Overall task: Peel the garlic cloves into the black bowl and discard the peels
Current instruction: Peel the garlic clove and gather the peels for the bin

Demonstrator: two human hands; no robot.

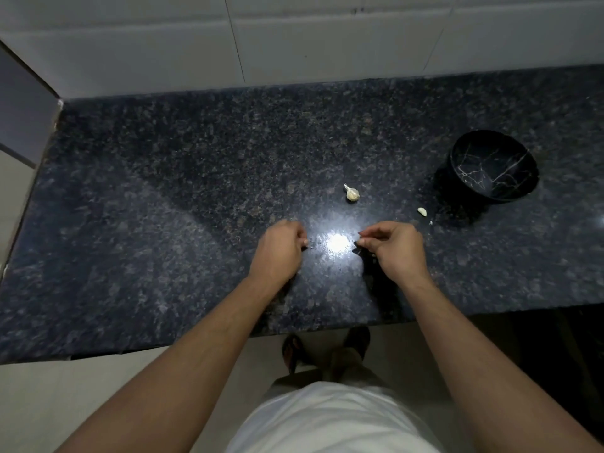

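Both hands hovered over the dark speckled granite bench point(163, 197) — the left hand point(281, 248) curled, its grip's contents hidden; the right hand point(392, 246) pinching something too small to tell. The papery unpeeled garlic clove point(352, 193) lay just beyond, a pale peeled clove point(422, 211) beside the marbled black bowl point(493, 166) — it probably belonged inside.

On the granite counter point(163, 191) I count one black bowl point(493, 166), far right, with nothing I can make out inside it. There is one garlic bulb point(352, 193) near the middle and one loose clove point(422, 211) just left of the bowl, with one tiny white scrap point(430, 223) beside it. My two hands, left point(281, 248) and right point(394, 246), are both over the counter.
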